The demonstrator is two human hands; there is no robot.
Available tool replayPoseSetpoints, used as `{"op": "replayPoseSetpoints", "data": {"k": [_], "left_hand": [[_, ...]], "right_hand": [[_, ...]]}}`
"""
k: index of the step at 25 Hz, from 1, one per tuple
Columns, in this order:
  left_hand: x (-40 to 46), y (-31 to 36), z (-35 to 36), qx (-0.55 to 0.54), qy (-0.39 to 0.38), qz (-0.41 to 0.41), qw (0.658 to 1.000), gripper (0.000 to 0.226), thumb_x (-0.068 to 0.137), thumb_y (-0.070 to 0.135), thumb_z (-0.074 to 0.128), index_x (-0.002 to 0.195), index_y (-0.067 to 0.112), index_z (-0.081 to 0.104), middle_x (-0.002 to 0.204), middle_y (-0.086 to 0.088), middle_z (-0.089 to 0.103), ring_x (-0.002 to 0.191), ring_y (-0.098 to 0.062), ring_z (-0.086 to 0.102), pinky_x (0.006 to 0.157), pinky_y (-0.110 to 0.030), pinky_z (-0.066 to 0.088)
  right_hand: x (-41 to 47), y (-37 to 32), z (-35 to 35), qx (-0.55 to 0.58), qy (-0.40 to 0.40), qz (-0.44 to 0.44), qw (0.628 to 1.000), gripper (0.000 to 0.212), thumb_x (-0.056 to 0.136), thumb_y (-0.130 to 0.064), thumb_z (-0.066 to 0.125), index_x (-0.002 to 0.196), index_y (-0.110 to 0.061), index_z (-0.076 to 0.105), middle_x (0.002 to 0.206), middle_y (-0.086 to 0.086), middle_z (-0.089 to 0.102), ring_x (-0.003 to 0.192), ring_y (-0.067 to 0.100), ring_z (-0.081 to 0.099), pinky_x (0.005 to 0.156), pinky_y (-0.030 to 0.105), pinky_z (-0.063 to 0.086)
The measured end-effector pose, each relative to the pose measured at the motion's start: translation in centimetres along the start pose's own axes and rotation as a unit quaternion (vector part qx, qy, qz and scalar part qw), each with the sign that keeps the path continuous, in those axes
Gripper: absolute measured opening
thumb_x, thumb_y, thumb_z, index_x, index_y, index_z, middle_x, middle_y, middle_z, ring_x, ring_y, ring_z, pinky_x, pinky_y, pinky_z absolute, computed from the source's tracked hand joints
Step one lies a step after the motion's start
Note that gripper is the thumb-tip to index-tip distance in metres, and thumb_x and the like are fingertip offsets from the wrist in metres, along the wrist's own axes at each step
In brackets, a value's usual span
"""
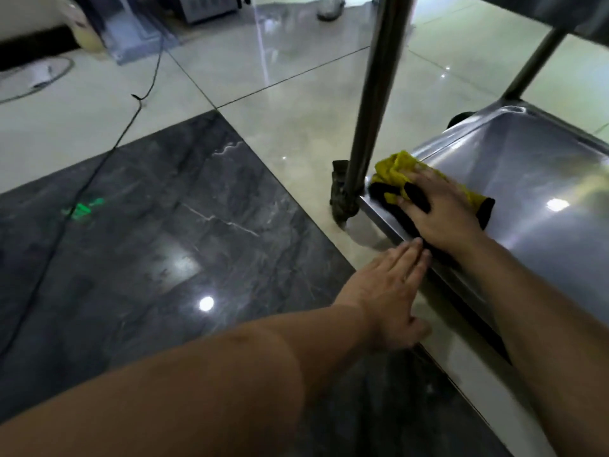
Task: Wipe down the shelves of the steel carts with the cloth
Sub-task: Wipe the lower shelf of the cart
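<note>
The steel cart's bottom shelf (534, 166) fills the right side, low over the floor. A yellow and black cloth (393, 174) lies bunched in the shelf's near-left corner, beside the upright post (372, 94). My right hand (438, 209) lies flat on the cloth, fingers spread, pressing it onto the steel. My left hand (392, 291) rests with fingers straight and together against the shelf's front rim, holding nothing. Part of the cloth is hidden under my right palm.
A caster wheel (341, 192) sits under the post. A black cable (108, 153) runs across the glossy tile floor at left. A second post (534, 61) rises behind, under an upper shelf (566, 14). Someone's white shoe (329, 6) stands far back.
</note>
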State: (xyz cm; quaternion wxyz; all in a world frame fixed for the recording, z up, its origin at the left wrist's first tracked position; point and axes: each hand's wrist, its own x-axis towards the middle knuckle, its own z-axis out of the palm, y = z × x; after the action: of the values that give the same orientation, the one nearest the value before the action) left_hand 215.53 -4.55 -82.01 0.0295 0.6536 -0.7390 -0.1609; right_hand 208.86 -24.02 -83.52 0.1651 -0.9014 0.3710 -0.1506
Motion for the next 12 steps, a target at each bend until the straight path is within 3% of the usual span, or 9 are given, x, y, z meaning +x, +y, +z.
{"op": "replayPoseSetpoints", "data": {"k": [3, 6, 9, 12], "left_hand": [[-0.5, -1.3, -1.2, 0.045, -0.004, -0.009, 0.999, 0.090, 0.097, 0.050, 0.050, 0.162, 0.013, -0.001, 0.170, -0.011, -0.006, 0.157, -0.024, -0.005, 0.128, -0.039, 0.001], [-2.3, -1.8, -2.0, -0.013, 0.011, -0.089, 0.996, 0.082, 0.099, 0.044, 0.052, 0.161, 0.012, 0.009, 0.169, -0.013, 0.008, 0.157, -0.028, 0.005, 0.127, -0.040, 0.005], [-5.7, -1.0, -2.7, -0.051, 0.019, -0.127, 0.990, 0.072, 0.101, 0.044, 0.048, 0.159, 0.011, 0.019, 0.167, -0.014, 0.018, 0.156, -0.030, 0.010, 0.126, -0.040, 0.009], [-10.4, 0.8, -4.3, -0.094, 0.019, -0.154, 0.983, 0.068, 0.102, 0.045, 0.045, 0.159, 0.016, 0.021, 0.166, -0.011, 0.021, 0.156, -0.029, 0.011, 0.126, -0.042, 0.011]], "right_hand": [[-1.1, -0.9, -0.6, 0.016, -0.011, -0.007, 1.000, 0.049, 0.096, -0.030, 0.061, 0.144, -0.020, 0.054, 0.152, 0.008, 0.049, 0.141, 0.030, 0.044, 0.118, 0.049, 0.033], [-4.1, -1.3, -1.7, -0.032, -0.017, 0.025, 0.999, 0.055, 0.092, -0.018, 0.064, 0.145, -0.017, 0.052, 0.144, 0.018, 0.053, 0.127, 0.042, 0.051, 0.108, 0.052, 0.042], [-8.8, -2.2, -3.7, -0.114, -0.016, 0.086, 0.990, 0.059, 0.086, -0.012, 0.068, 0.143, -0.015, 0.053, 0.134, 0.026, 0.054, 0.111, 0.050, 0.052, 0.093, 0.055, 0.047], [-13.6, -4.8, -6.0, -0.089, -0.059, 0.185, 0.977, 0.056, 0.090, -0.009, 0.065, 0.144, -0.009, 0.050, 0.125, 0.036, 0.051, 0.106, 0.054, 0.050, 0.092, 0.056, 0.046]]}}
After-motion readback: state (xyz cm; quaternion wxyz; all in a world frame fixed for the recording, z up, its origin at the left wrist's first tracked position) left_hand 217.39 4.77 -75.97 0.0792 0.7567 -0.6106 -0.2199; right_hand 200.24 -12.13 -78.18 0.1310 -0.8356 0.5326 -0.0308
